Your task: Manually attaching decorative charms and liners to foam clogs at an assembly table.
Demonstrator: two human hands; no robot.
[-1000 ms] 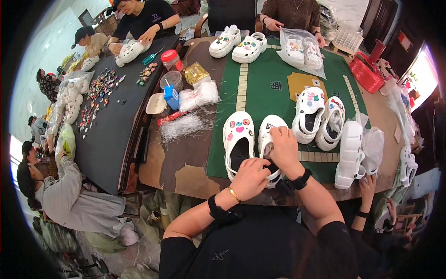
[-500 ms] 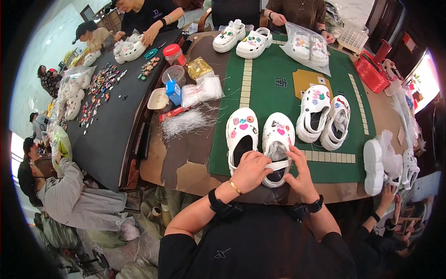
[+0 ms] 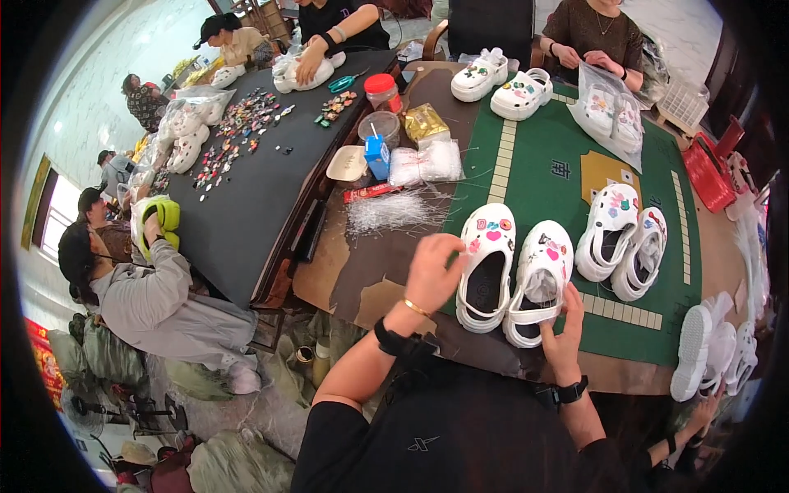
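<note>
Two white clogs with coloured charms stand side by side on the green mat in front of me. My right hand grips the right clog at its heel side, by the strap. My left hand hovers just left of the left clog with its fingers spread and nothing in them. It is above the brown table edge, close to a heap of clear plastic ties. Both wrists carry dark bands.
A second decorated pair stands to the right, with plain white clogs at the table's right edge. Bags, jars and a small blue box crowd the middle. Several people work at a dark table on the left strewn with charms; others sit opposite.
My left hand has let go of the right clog's strap and moved left, past the left clog. My right hand stays on the right clog. The view has shifted slightly.
</note>
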